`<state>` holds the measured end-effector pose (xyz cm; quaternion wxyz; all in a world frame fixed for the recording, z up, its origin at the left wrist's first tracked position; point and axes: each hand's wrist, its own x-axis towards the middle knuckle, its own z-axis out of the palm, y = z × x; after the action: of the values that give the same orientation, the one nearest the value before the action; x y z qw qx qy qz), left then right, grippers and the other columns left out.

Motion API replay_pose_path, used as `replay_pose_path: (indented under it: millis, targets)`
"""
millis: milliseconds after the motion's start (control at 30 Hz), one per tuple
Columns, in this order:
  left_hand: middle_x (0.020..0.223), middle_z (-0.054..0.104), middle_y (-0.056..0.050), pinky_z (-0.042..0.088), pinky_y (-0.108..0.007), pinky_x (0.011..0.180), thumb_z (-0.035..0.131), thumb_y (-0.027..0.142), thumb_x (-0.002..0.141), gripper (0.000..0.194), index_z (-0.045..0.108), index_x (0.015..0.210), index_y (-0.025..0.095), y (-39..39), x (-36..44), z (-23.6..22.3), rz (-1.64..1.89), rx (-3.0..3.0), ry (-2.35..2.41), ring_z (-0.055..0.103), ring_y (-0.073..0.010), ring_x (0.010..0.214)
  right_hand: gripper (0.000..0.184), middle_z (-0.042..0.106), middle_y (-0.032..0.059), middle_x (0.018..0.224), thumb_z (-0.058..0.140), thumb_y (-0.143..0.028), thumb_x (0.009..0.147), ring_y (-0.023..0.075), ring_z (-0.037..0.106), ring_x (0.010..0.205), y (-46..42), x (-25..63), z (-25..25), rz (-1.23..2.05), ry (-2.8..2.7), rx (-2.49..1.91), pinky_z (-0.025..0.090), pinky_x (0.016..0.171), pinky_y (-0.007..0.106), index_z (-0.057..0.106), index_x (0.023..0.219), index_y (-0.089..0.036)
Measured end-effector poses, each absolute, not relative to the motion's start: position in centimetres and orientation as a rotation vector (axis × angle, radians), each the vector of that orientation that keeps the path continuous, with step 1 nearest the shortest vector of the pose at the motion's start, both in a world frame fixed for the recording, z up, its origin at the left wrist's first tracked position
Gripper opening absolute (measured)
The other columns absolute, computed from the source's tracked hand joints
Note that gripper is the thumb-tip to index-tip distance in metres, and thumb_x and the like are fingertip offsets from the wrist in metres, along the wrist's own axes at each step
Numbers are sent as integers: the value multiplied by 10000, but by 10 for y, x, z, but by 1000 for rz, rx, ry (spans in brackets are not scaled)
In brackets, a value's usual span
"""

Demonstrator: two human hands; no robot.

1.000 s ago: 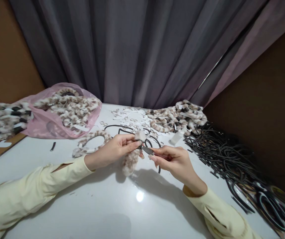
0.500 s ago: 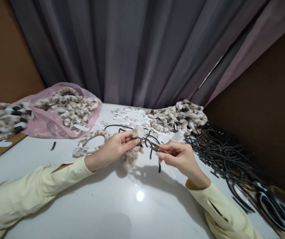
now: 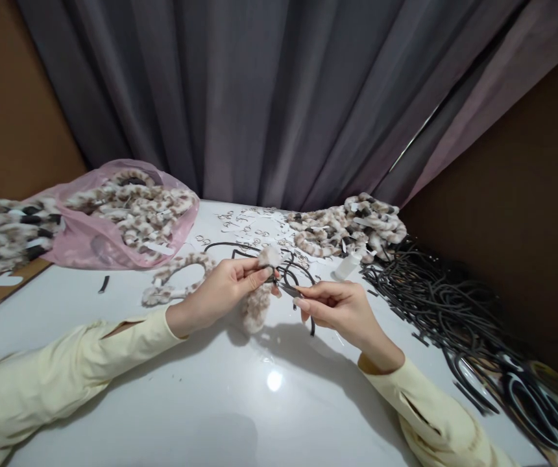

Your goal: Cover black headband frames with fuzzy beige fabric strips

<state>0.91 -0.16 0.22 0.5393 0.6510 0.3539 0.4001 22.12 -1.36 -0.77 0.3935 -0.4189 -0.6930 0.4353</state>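
My left hand point(image 3: 233, 285) is closed on a brown-and-white faux-fur piece point(image 3: 256, 310), pinched between thumb and fingers. A pale tuft stands above the grip, a longer fluffy part hangs below, and something dark shows at the pinch. My right hand point(image 3: 340, 308) is closed round a small dark pointed metal tool point(image 3: 289, 290), its tip beside the dark spot at my left fingertips. Whether the tip touches is too small to tell. Black cords point(image 3: 312, 318) curve on the table just behind both hands. A furry loop point(image 3: 153, 296) lies beyond my left wrist.
A pink plastic bag point(image 3: 91, 240) full of furry loops stands at the left. More furry loops point(image 3: 371, 227) are heaped at the back right, near a small whitish bottle point(image 3: 348, 266). A tangle of black cords point(image 3: 435, 311) covers the right edge. Small metal rings point(image 3: 259, 235) lie scattered behind.
My right hand has moved left, bringing the tool's tip up to my left fingertips. My left hand has barely moved and keeps its hold on the fur piece.
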Motion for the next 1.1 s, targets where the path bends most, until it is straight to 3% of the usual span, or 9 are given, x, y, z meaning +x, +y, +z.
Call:
replay_pose_path:
  millis: [200, 467, 600, 833, 1100]
  targets:
    - [696, 609, -15, 362, -219, 532, 561, 393, 821, 290, 643, 778, 118, -3, 11, 2, 958, 1569, 966, 510, -126, 619, 247, 631, 35, 509, 693, -347, 735, 51, 411, 363, -17, 217, -7, 1022, -1819, -1064, 325, 339, 183, 730, 800, -112]
    - [756, 665, -55, 449, -250, 636, 580, 421, 809, 310, 645, 843, 120, -3, 11, 3, 989, 1487, 901, 591, -178, 748, 257, 615, 24, 484, 716, -364, 703, 48, 380, 349, -15, 222, -5, 1067, -1745, -1091, 311, 318, 186, 727, 767, -116]
    - [735, 652, -44, 418, -229, 561, 578, 418, 806, 313, 670, 828, 119, -4, 11, 3, 992, 1532, 941, 551, -146, 652, 256, 617, 27, 486, 714, -363, 704, 48, 385, 352, -15, 221, -5, 1057, -1775, -1100, 305, 314, 181, 731, 774, -117]
    - [664, 625, -13, 413, -219, 572, 551, 333, 828, 245, 686, 809, 129, -5, 11, 3, 985, 1550, 935, 530, -129, 626, 262, 611, 22, 491, 720, -359, 701, 45, 378, 352, -15, 220, -8, 1139, -1731, -1068, 307, 315, 182, 737, 803, -119]
    - [652, 590, -17, 347, -225, 537, 555, 411, 814, 317, 652, 701, 131, -3, 10, -1, 956, 1605, 1033, 479, -133, 634, 256, 629, 32, 515, 703, -346, 724, 52, 403, 374, -18, 218, -4, 1054, -1810, -1088, 339, 348, 186, 743, 827, -116]
